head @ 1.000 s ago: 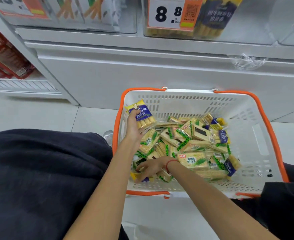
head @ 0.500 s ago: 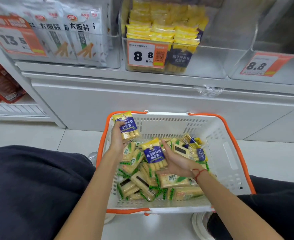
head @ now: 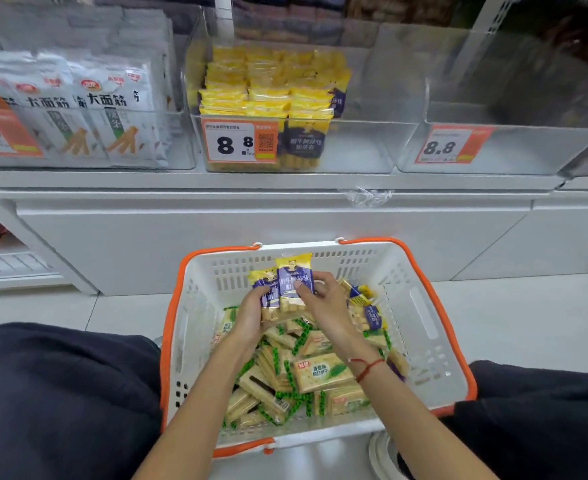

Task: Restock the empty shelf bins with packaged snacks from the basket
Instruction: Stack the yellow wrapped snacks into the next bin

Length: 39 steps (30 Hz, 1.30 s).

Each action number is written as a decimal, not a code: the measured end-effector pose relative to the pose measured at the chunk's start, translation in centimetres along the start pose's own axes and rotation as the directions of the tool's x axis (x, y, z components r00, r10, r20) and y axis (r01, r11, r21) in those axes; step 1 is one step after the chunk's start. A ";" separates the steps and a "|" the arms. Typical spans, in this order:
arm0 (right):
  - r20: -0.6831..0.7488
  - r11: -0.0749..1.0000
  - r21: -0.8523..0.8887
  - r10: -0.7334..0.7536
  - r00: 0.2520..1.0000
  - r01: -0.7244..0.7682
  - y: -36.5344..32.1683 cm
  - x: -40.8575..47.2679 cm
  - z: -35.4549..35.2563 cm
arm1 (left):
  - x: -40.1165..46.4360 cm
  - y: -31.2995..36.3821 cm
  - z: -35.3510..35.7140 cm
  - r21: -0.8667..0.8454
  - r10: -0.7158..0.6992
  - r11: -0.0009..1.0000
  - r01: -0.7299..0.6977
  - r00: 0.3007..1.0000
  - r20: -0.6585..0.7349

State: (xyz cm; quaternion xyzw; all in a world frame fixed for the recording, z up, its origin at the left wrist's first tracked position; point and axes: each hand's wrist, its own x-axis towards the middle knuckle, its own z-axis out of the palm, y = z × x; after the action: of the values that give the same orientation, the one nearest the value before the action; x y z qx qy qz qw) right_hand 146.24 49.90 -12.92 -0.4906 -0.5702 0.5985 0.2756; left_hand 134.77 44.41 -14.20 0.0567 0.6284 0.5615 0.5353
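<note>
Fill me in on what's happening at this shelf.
A person is restocking snacks. Both hands are over the white plastic basket with orange handles, the left hand and right hand together holding yellow-and-blue snack packets. Green-trimmed cracker packs fill the basket. On the shelf, the middle clear bin is partly stocked; the clear bin to its right looks empty.

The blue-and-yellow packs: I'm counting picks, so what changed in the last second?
The right hand left the cracker pile, took a second blue-and-yellow pack and brought it against the one the left hand holds. Both now grip the pair above the basket. The basket and the shelf bin stayed put.
</note>
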 end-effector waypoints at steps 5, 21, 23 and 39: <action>-0.163 0.968 -0.228 -0.142 0.976 0.103 2.1 -0.4 0.7 | -0.1 -0.3 1.9 -0.076 0.006 0.997 -0.002 0.998 0.060; -0.042 0.416 -0.894 0.288 0.957 -0.165 10.1 7.4 -11.7 | 1.9 -4.1 2.0 -0.210 -0.148 0.965 0.157 0.987 0.058; 0.056 0.338 -0.939 0.343 0.938 -0.068 11.8 8.0 -12.1 | 2.5 -4.4 1.9 -0.187 -0.168 0.967 0.174 0.985 0.051; -0.149 0.885 -0.325 0.301 0.942 -0.334 6.5 8.5 -11.1 | 2.3 -3.3 1.7 -0.172 -0.151 0.972 0.159 0.987 0.062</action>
State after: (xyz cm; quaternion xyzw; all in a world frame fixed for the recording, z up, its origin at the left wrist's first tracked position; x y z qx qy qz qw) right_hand 154.62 60.72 -20.02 -0.6458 -0.5646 0.5022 0.1099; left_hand 136.83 45.90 -17.82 -0.0266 0.5657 0.5697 0.5955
